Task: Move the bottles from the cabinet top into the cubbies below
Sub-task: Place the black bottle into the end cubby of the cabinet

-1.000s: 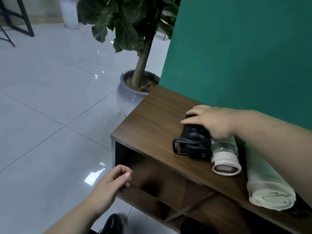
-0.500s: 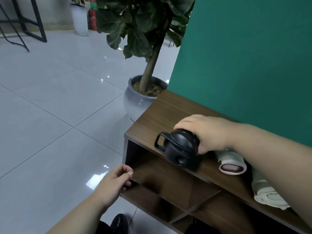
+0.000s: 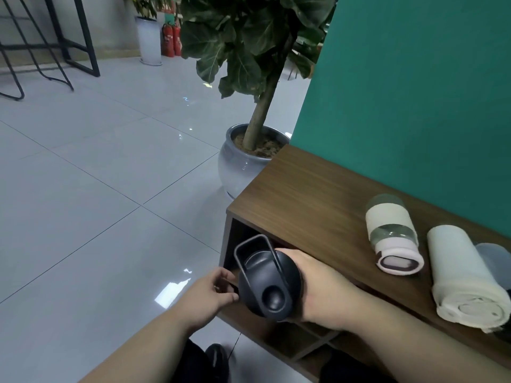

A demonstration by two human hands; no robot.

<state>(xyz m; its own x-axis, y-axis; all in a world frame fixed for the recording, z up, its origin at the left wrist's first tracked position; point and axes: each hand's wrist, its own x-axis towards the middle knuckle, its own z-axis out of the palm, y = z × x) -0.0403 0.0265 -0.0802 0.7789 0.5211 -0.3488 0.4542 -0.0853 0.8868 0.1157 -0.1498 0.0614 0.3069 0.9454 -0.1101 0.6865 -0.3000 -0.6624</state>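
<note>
My right hand (image 3: 320,291) grips a black bottle (image 3: 266,283) with a loop handle on its lid. It holds the bottle off the cabinet top, in front of the upper left cubby (image 3: 235,244), lid towards me. My left hand (image 3: 210,295) is at the bottle's left side with its fingertips touching it. On the wooden cabinet top (image 3: 309,200) lie a clear bottle with pale bands (image 3: 392,233) and a cream bottle (image 3: 467,283), both on their sides. Behind the cream one something bluish-clear (image 3: 495,258) shows only in part.
A large potted plant in a grey pot (image 3: 243,167) stands on the tiled floor right beside the cabinet's left end. A green wall (image 3: 414,92) backs the cabinet. Black metal furniture legs (image 3: 55,51) and fire extinguishers (image 3: 170,40) are far off. My shoe (image 3: 218,360) shows below.
My right hand has lifted the black bottle off the cabinet top and brought it down and forward to the cubby opening. My left hand rose to touch the bottle.
</note>
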